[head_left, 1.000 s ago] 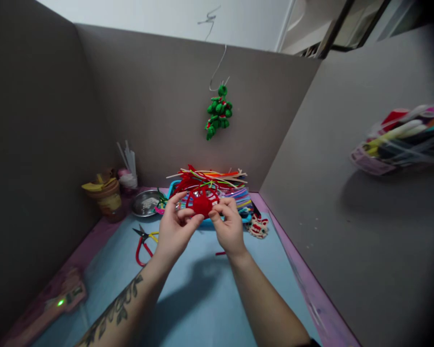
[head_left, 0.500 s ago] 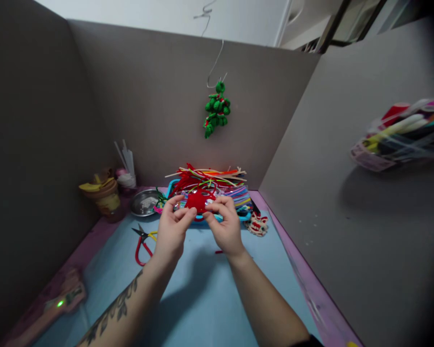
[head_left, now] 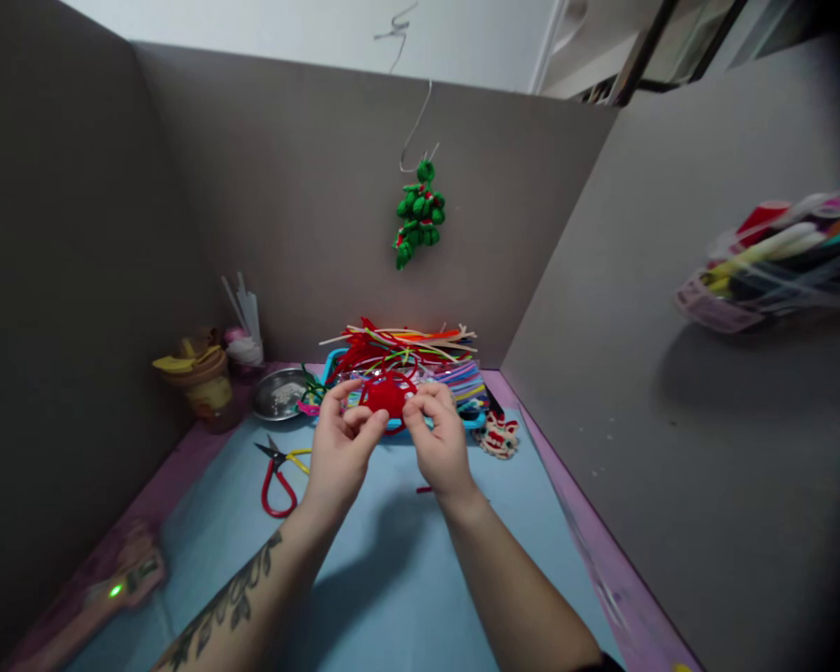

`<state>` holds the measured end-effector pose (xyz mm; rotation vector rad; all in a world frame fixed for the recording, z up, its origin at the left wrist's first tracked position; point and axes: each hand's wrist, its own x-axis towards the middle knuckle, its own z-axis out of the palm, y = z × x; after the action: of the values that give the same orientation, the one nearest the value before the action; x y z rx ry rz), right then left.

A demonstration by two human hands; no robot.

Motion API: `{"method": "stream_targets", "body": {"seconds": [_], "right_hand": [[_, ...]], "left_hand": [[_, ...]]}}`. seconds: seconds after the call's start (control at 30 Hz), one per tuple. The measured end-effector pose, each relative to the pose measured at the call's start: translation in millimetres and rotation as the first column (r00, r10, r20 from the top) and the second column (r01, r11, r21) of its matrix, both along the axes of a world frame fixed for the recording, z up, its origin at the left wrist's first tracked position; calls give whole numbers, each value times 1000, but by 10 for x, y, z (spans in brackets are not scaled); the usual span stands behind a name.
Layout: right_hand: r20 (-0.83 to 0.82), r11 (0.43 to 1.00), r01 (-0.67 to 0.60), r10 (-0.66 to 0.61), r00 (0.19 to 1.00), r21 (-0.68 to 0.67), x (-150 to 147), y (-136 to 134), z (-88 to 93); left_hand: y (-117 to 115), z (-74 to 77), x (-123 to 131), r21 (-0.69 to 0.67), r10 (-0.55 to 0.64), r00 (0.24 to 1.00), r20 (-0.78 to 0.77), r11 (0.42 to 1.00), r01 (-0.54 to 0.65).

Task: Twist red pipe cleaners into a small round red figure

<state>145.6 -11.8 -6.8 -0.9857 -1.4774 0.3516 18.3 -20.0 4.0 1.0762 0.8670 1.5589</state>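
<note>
A red fuzzy piece [head_left: 387,397], seemingly shaped from pipe cleaners with thin loops round its edge, is raised over the front of the table. My left hand [head_left: 346,434] pinches its left side between thumb and fingers. On its right side my right hand [head_left: 440,434] has closed thumb and fingertips. Behind it lies a blue basket [head_left: 477,422] heaped with pipe cleaners [head_left: 420,341] in red, orange, cream and purple. Scissors with red and yellow handles [head_left: 277,485] rest, blades apart, to the left of my left hand.
A metal dish [head_left: 280,397] and a pot [head_left: 203,378] stand at the back left. A red-and-white figure [head_left: 498,435] lies right of the basket. A green ornament [head_left: 420,210] hangs from a wire. A pink power strip [head_left: 130,574] is at front left; a full holder [head_left: 763,266] juts from the right wall.
Both hands still hold the red piece, which has turned slightly, so its loops show more. My left hand has shifted a little right.
</note>
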Motion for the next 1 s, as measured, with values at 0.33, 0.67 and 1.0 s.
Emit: {"method": "stream_targets", "body": {"seconds": [0.33, 0.67, 1.0], "right_hand": [[101, 926, 287, -319, 942, 244, -72, -66, -29], [139, 906, 258, -318, 938, 336, -66, -101, -31], [54, 976, 162, -171, 984, 145, -44, -89, -12]], "left_hand": [[-26, -19, 19, -12, -35, 999, 41, 999, 36], [-10, -4, -11, 25, -42, 998, 51, 999, 41], [10, -27, -34, 79, -49, 998, -45, 995, 52]]}}
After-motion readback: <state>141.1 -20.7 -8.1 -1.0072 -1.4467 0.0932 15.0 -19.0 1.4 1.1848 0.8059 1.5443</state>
